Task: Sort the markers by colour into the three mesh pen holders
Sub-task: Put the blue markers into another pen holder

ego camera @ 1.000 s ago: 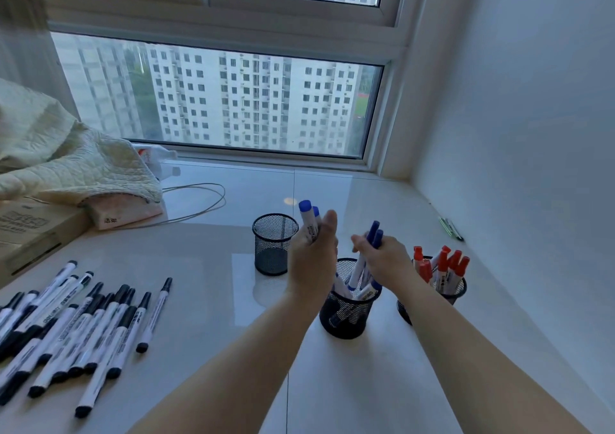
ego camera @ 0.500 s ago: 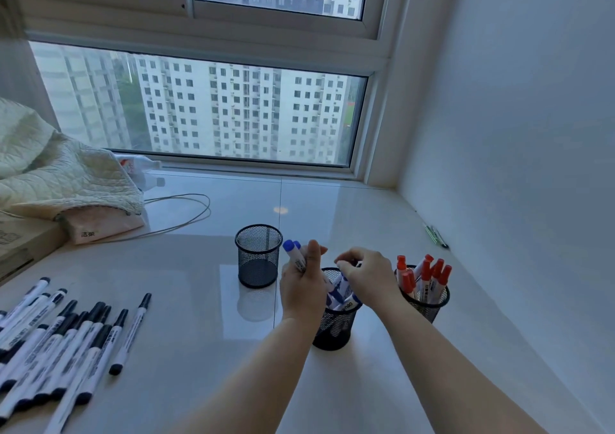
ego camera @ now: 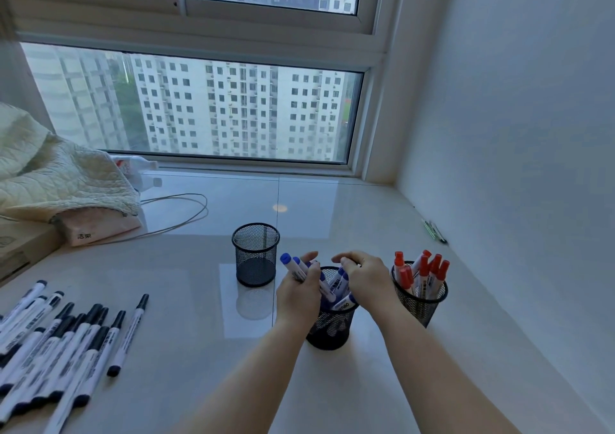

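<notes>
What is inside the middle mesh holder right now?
The middle mesh holder contains blue-capped markers, leaning at angles. The left hand and right hand cover much of its opening, so the count is unclear.

- The left hand (ego camera: 299,295) covers the lower barrels of the blue markers (ego camera: 293,267) it grips.
- The right hand (ego camera: 367,279) hides the far rim of the middle holder (ego camera: 329,330); its grip is indeterminate.
- The black markers (ego camera: 60,340) are cut off by the left edge.
- Marker label print is illegible.
- The small object (ego camera: 434,230) by the wall is unidentifiable.
</notes>
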`<state>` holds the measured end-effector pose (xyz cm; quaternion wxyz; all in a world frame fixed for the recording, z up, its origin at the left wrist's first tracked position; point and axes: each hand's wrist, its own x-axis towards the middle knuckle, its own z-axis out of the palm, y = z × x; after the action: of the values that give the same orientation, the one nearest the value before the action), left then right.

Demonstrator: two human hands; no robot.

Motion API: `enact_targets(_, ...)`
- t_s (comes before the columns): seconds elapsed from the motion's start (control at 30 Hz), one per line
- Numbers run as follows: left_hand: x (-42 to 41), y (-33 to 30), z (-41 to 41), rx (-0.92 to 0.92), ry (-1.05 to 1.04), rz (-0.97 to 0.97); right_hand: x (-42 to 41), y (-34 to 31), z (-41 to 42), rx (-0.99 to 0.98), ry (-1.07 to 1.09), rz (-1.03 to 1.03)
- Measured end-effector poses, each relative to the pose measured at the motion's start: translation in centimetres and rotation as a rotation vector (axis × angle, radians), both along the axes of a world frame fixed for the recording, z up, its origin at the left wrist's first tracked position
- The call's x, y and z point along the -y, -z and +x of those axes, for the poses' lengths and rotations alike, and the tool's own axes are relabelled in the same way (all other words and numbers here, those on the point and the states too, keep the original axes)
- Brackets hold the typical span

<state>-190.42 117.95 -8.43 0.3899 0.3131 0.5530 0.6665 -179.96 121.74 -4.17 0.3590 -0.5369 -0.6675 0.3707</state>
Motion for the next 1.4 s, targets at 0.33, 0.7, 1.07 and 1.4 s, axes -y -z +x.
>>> enact_targets(0.33,1.2,-1.4,-1.0,-0.632,-0.291,0.193,0.2,0.1,0.1,-0.05,-0.011,-0.012)
enact_targets(0.7,1.6,-2.3,-1.0,-0.646,-0.415,0.304,0.3,0.5,0.4,-0.078,0.023,-0.004)
enact_targets(1.07,1.7,-1.0,-0.9,-0.899,-0.201,0.207,0.3,0.3,0.4,-0.041,0.007,-0.01)
enact_targets(1.4,1.0,-0.5,-0.4,-0.895,0.068,-0.054,0.3,-0.6,2.1,0.193,-0.04,0.045)
